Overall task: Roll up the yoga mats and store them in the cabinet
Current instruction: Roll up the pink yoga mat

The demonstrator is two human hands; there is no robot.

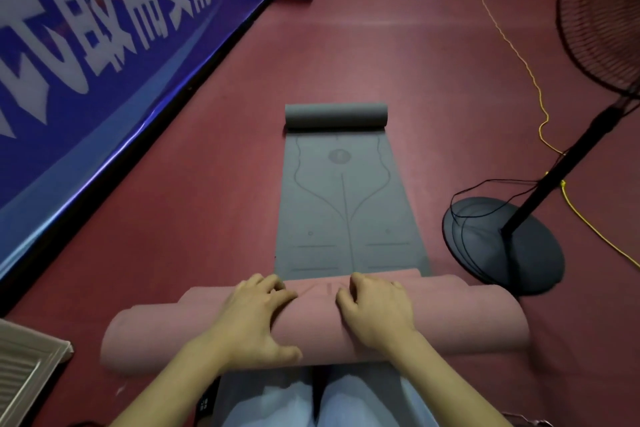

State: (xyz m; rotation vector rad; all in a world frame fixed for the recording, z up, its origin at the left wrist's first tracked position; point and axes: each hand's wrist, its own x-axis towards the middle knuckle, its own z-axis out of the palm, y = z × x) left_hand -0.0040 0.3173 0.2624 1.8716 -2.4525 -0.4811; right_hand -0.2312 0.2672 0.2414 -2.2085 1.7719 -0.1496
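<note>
— Fingers (266,284) of both hands curl over the top of a pink yoga mat roll (467,315), pressing down on it rather than closing around it; thumbs spread along the near face. Why that hold?

— Likely to keep the coil tight. The left hand (252,319) and right hand (374,308) sit close together near the roll's middle, palms down, wrists slightly bent, forearms reaching out from the 6 o'clock edge above the kneeling person's pale trousers (346,402).

— Where do the mats lie?

— The pink roll lies crosswise on the near end of a grey yoga mat (346,211), which runs away toward 12 o'clock across the red floor (207,184). The grey mat's far end is curled into a small roll (336,116). The pink roll looks uneven, its layers stepping out at both ends, so it may need squaring up.

— And around it?

— A pedestal fan's round black base (502,246) stands at 3 o'clock, near the pink roll's right end, with a yellow cord (533,80) trailing behind. A blue banner (104,45) lines the wall from 9 to 11 o'clock. No cabinet is in view; storage looks some way off.
</note>
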